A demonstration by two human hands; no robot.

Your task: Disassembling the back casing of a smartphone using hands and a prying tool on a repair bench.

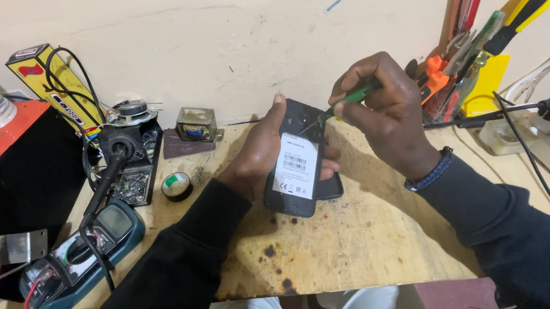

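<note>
Black phone [297, 166]: I see it tilted above the wooden table [369, 234], back up.
Left hand [258, 156]: grip wrapped round the phone.
Right hand [385, 109]: grip pinching a green screwdriver [345, 100], tip at the phone's top edge.

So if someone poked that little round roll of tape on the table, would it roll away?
Probably not. The roll of tape lies flat on the wooden table, so a poke would likely just slide it. It looks small, so probably light. Stood on edge, its round shape might let it roll toward the multimeter.
</note>
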